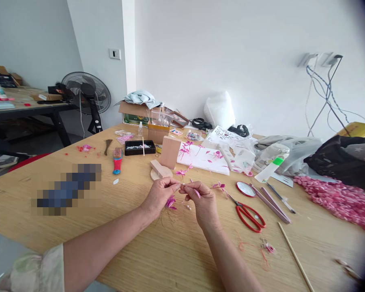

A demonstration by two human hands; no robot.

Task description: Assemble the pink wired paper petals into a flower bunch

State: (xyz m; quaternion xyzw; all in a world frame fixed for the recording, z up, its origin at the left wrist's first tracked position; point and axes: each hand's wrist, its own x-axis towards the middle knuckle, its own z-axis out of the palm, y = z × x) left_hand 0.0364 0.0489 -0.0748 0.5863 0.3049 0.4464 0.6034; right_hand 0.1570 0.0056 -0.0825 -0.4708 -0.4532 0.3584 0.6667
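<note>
Both hands meet over the middle of the table. My left hand (pixel 161 196) is closed, pinching thumb against finger on a pink flower spray (pixel 181 172) with thin stems. My right hand (pixel 205 202) pinches the same spray close beside the left fingertips, where a small white bead shows. Pink petals rise above the fingers, and a larger magenta blossom (pixel 170 202) with fine wires hangs below the left fingers. Small white beads (pixel 189 207) lie under the right hand. Another pink flower sprig (pixel 219 185) rests to the right, by the tips of the red-handled scissors (pixel 250 216).
Behind the hands stand a wooden block (pixel 170 152) and a white foam slab (pixel 203 159) holding pink sprigs. A black tray (pixel 140 147) and a red brush (pixel 117 161) lie left. Pink tweezers (pixel 272 205), a wooden stick (pixel 295 256) and a pink petal heap (pixel 331 200) lie right.
</note>
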